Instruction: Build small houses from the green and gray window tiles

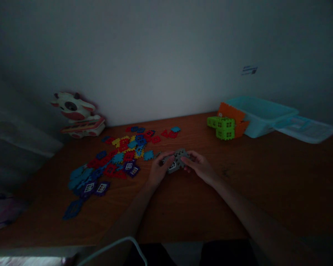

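Between both hands, just over the table's middle, are grey interlocking building tiles [180, 158] with toothed edges. A white window pattern shows on the part at the left. My left hand [159, 169] is closed on this part, thumb on top. My right hand [198, 166] pinches the plain grey tile at the right, thumb pressed on its face. The two grey parts touch or overlap; whether they are locked together I cannot tell. Close to my left fingers lies a light blue tile [149, 155], with purple window tiles [131, 168] farther left.
Loose red, yellow and blue tiles [123, 145] spread over the left of the wooden table [188, 210]. A toy cow with a keyboard [79, 114] stands back left. At back right are a green and orange tile build [225, 127], a turquoise bin [261, 114] and its lid [305, 129].
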`<state>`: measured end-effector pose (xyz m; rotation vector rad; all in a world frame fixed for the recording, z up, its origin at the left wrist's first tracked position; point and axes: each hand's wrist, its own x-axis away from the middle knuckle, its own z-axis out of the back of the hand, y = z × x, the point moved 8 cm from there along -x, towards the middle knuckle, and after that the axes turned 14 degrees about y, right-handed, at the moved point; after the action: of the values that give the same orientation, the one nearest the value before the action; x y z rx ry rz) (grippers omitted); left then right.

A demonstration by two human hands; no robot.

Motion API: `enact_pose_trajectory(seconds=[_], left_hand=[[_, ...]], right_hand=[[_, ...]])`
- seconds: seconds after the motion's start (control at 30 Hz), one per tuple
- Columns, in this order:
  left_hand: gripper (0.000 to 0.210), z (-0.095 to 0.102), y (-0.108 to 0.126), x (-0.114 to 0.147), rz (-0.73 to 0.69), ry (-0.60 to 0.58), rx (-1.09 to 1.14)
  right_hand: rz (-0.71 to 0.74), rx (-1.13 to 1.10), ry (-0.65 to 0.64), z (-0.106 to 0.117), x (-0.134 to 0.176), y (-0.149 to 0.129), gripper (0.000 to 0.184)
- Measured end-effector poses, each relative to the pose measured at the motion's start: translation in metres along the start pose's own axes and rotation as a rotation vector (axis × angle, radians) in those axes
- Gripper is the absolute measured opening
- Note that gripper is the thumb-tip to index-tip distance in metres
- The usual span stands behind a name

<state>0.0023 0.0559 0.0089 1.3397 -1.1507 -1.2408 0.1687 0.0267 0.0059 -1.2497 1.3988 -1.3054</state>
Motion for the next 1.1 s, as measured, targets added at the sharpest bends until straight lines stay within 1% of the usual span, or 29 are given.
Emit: enact_pose_trajectory(seconds=[0.13, 0.3, 0.53, 0.8, 1.1], left_hand=[[0.037, -0.001, 0.005, 0.0, -0.053, -0.015, -0.008], [0.03, -0.001, 0.015, 0.002, -0.157, -0.016, -0.034], [0.029, -0.002, 0.02, 0.004, -0.279, -0.044, -0.116], [0.027, 0.002, 0.017, 0.004, -0.28, 0.009, -0.165], [0.025, -0.001, 0.027, 0.008, -0.321, -0.04, -0.139]], right_hand=[[0.003, 0.031, -0.009, -0.001, 0.001, -0.001, 0.047], [0.001, 0.041, -0.001, 0.001, 0.0, 0.002, 0.045], [0.014, 0.061, -0.023, -0.002, 0.001, 0.003, 0.045], [0.062, 0.078, -0.059, -0.007, 0.004, 0.004, 0.042], [0.068, 0.094, -0.074, -0.006, 0.005, 0.004, 0.041]])
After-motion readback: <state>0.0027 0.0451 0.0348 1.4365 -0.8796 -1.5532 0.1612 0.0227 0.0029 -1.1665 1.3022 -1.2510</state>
